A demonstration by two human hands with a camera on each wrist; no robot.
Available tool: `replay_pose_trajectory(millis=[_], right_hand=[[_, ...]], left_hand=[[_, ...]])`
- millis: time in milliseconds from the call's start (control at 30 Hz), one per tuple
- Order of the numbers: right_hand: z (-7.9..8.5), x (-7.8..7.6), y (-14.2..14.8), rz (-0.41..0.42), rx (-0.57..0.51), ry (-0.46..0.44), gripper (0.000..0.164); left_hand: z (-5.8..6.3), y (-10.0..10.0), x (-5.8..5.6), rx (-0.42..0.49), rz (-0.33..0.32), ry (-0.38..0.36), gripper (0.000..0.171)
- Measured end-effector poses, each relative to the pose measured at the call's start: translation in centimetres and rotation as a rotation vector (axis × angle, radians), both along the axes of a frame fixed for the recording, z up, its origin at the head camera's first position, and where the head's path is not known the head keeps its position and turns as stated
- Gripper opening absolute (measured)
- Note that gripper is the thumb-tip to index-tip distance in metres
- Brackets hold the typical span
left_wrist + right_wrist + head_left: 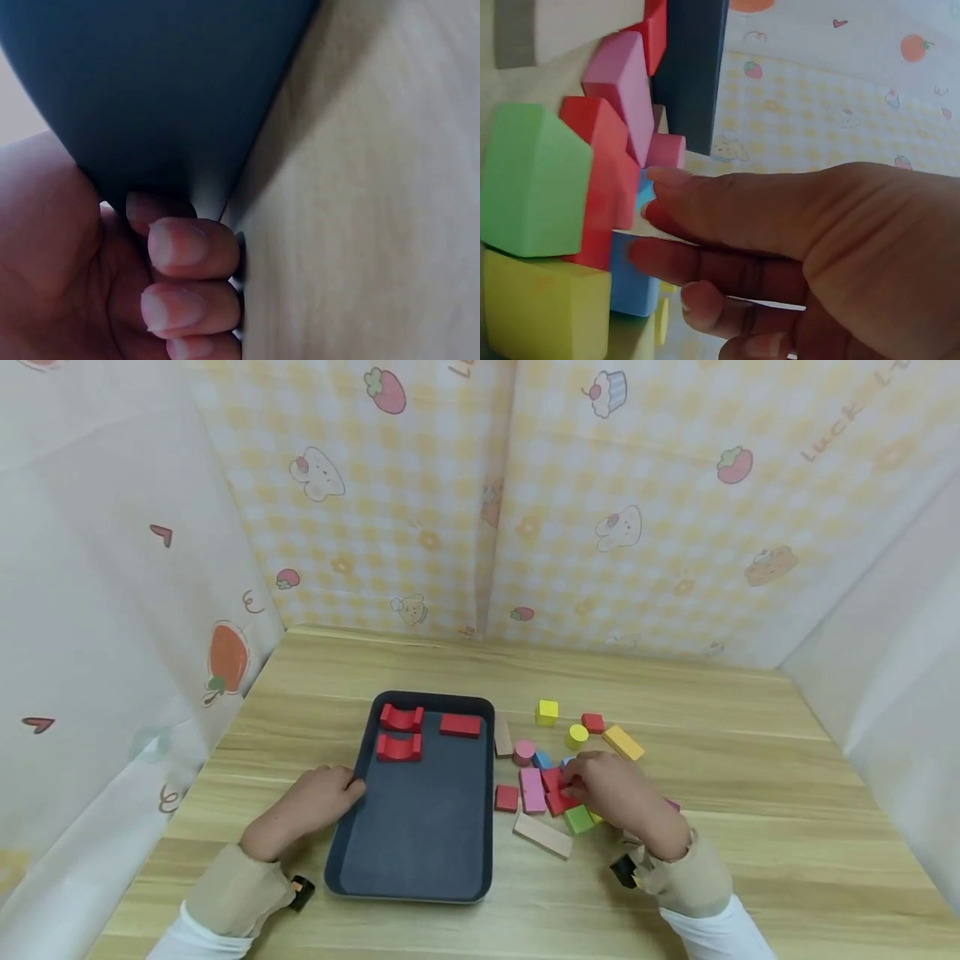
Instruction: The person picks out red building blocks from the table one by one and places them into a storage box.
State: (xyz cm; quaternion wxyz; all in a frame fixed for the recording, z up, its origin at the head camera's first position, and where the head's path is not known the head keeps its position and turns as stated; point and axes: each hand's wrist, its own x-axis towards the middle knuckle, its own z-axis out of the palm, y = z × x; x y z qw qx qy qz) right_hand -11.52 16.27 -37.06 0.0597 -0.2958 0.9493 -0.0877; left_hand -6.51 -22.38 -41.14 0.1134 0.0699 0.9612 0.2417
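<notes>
A dark grey tray (416, 827) lies on the wooden table with two red arch-shaped blocks (400, 747) and a red rectangular block (460, 725) in it. My left hand (322, 797) holds the tray's left rim, thumb over the edge; in the left wrist view its fingers (180, 244) curl beneath the tray's side wall. Over the block pile right of the tray, my right hand (611, 785) is near red blocks (553, 781). Seen from the right wrist, its thumb and fingers (664, 259) are apart beside a blue block (634, 277), with no block between them.
Around the right hand lie a pink block (532, 791), a green block (579, 819), a yellow cube (547, 712), a yellow cylinder (577, 737), an orange block (624, 742) and a plain wooden block (543, 836). A patterned cloth (637, 585) stands behind the table.
</notes>
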Motion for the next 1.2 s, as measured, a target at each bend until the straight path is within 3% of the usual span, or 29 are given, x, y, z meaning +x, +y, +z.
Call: replay_pose_trajectory(millis=[467, 967, 1200], right_hand=[[0.0, -0.1, 1.9, 0.010, 0.034, 0.017, 0.017], [-0.8, -0.3, 1.6, 0.047, 0.091, -0.079, 0.025], [-1.0, -0.2, 1.3, 0.021, 0.112, -0.089, 0.028]], left_hand=[[-0.4, 0.0, 0.0, 0.006, -0.001, 0.007, 0.036], [-0.4, -0.1, 0.1, 0.003, 0.000, -0.002, 0.035], [0.0, 0.0, 0.1, 0.008, 0.002, -0.001, 0.036]])
